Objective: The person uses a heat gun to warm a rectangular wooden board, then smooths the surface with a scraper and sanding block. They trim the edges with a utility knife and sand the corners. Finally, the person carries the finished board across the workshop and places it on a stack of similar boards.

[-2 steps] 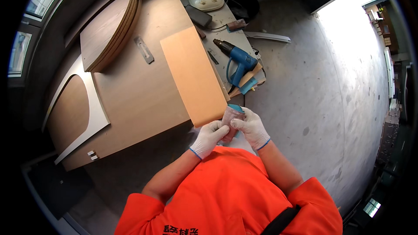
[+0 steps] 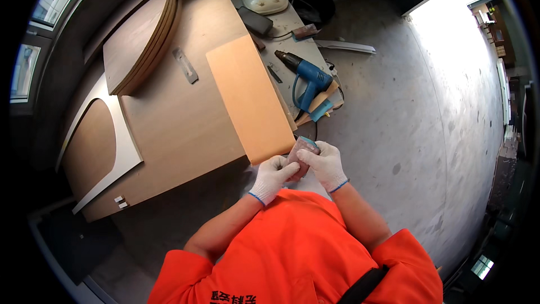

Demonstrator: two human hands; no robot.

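In front of my body I hold a worn reddish-brown piece of sandpaper [image 2: 297, 158] with a teal edge showing at its top. My left hand [image 2: 272, 177], in a white knit glove with a blue cuff, pinches its lower left part with thumb and fingers. My right hand [image 2: 324, 164], gloved alike, grips the upper right part, its thumb pressed on the face. Just beyond my hands lies a light orange-tan board [image 2: 251, 98] with its near end close to the left hand. Fingers behind the sandpaper are hidden.
A wide brown panel [image 2: 174, 129] carries stacked curved boards [image 2: 140, 39], a white cut-out frame [image 2: 125, 135] and a flat metal blade [image 2: 185, 66]. To the right lie a blue heat gun [image 2: 306, 77], another sandpaper piece [image 2: 305, 32] and a fan [image 2: 264, 0]. Concrete floor [image 2: 388, 135] extends right.
The sandpaper has gone from a curled shape to a flatter, folded one, with less of its teal side showing. Both hands have shifted slightly and keep their hold.
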